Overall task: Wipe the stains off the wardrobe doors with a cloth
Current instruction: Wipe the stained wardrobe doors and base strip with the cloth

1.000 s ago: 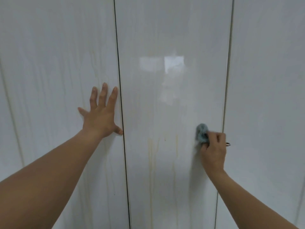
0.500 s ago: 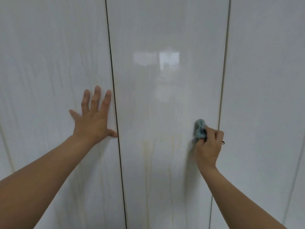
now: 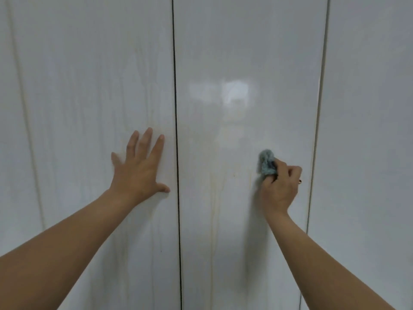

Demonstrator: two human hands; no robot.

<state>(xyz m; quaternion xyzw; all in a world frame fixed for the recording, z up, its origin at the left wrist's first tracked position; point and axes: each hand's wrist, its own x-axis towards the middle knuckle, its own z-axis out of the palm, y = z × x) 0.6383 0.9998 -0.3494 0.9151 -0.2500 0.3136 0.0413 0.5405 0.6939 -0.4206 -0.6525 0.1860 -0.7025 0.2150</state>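
Note:
Glossy white wardrobe doors fill the view. The middle door (image 3: 245, 52) carries faint yellowish drip stains (image 3: 214, 198) running down its lower half. My right hand (image 3: 280, 186) grips a bunched blue-grey cloth (image 3: 266, 163) and presses it against the middle door near its right edge. My left hand (image 3: 139, 168) lies flat with spread fingers on the left door (image 3: 89, 63), its thumb close to the dark gap between the doors.
A third door panel (image 3: 368, 108) stands to the right behind a thin seam. A bright reflection (image 3: 237, 95) sits on the middle door above the cloth. Faint streaks run down the left door too.
The view has shifted, so both hands sit further right and higher in the frame. The cloth stays pressed near the middle door's right edge; the left hand stays flat on the left door.

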